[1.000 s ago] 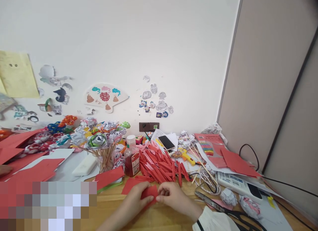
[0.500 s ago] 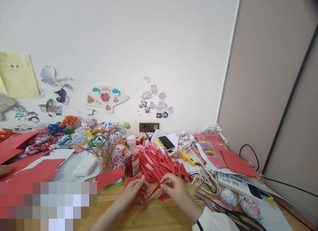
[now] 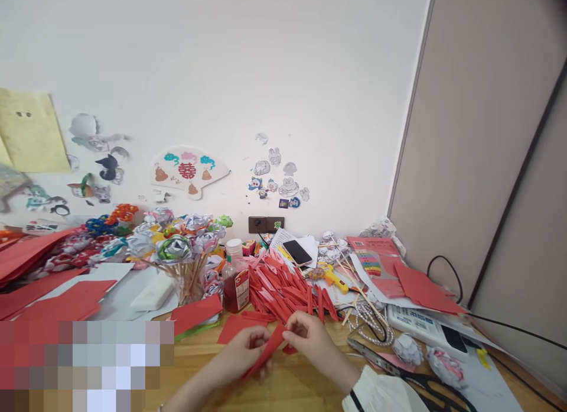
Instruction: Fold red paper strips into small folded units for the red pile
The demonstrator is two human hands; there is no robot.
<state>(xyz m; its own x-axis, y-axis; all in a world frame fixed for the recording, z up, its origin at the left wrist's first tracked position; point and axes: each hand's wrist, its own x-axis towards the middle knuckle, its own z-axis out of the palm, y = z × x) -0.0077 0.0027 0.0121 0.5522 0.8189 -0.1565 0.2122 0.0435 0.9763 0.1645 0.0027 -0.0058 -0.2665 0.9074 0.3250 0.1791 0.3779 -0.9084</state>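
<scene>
Tabletop (image 3: 292, 394) below, red paper (image 3: 273, 346) no longer edge-on

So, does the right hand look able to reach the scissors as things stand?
Probably yes. The black-handled scissors lie close to the white sleeve, and their pointed end looks uncovered. However, the right hand is pinching red paper, so it would likely need to let go first.

On the tabletop (image 3: 292, 394), left to right: bottle (image 3: 234, 289), strip heap (image 3: 283, 288), glue gun (image 3: 335, 279). Before the heap, paper strip (image 3: 270, 349) between left hand (image 3: 248, 348) and right hand (image 3: 310, 338); rightward, scissors (image 3: 396, 372).
</scene>
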